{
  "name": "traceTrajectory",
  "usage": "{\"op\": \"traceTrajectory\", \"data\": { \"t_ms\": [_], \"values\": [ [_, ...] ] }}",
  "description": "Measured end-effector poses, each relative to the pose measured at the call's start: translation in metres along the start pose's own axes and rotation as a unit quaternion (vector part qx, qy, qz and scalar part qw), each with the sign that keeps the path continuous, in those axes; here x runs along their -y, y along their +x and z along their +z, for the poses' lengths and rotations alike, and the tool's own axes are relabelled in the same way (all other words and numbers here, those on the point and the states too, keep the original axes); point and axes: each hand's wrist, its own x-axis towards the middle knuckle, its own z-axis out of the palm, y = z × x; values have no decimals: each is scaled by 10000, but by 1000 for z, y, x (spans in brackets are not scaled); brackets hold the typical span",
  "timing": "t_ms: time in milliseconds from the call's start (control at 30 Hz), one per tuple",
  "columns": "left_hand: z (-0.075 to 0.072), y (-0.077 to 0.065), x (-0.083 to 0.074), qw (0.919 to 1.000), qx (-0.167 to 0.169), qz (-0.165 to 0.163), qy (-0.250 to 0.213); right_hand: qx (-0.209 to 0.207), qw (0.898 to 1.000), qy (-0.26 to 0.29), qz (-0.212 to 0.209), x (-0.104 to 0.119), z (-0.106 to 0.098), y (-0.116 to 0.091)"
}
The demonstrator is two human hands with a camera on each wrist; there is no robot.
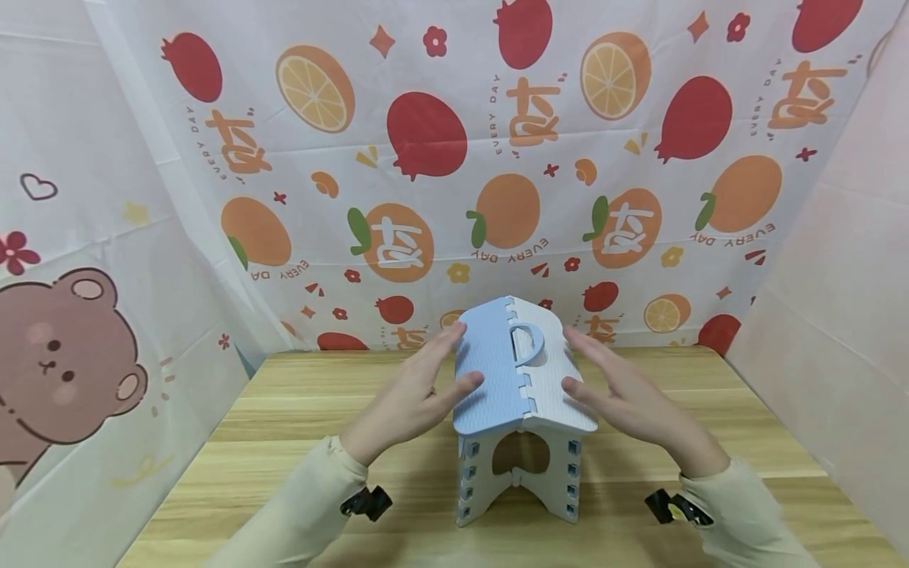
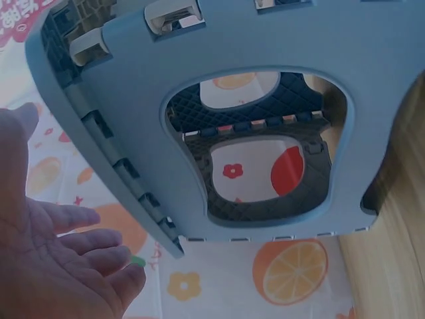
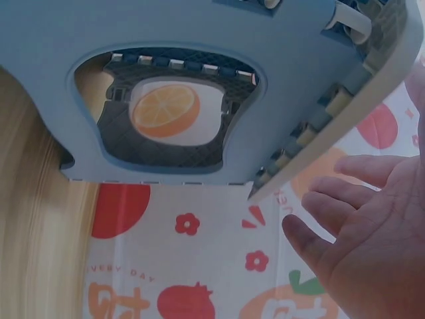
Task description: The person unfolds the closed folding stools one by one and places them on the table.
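Note:
A folding stool point(image 1: 490, 371) stands on its legs, its top peaked like a roof, with one pale blue half and one white half. A carrying handle point(image 1: 534, 345) sticks up at the ridge between the halves. My left hand point(image 1: 415, 394) is beside the blue half, and my right hand point(image 1: 635, 394) is beside the white half. Both hands have their fingers extended and hold nothing. From the left wrist, the stool's side panel point(image 2: 265, 60) shows a large opening, with a gap between it and my fingers point(image 2: 99, 242). The right wrist view also shows a gap.
A wood-grain table point(image 1: 298, 442) carries the stool. Behind it hangs a fruit-printed cloth point(image 1: 454, 63). More pale cloth point(image 1: 71, 197) with a printed bear closes the left side, and a plain sheet point(image 1: 831, 315) closes the right.

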Motion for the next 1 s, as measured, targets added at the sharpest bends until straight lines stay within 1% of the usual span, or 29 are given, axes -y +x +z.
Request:
{"op": "traceTrajectory", "data": {
  "t_ms": [167,233,367,533,1000],
  "values": [
    [7,9,-2,9997,222,-61,10,190,9998,37,93,6,4,8],
    [9,12,-2,9994,307,-121,56,279,9995,5,145,8,7,11],
    [13,15,-3,9989,437,-124,131,410,9989,-16,219,10,11,15],
    [14,15,-4,9984,537,-118,153,493,9983,93,295,10,13,16],
    [15,15,-3,9976,651,-229,74,550,9976,60,410,10,13,16]
  ]
}}
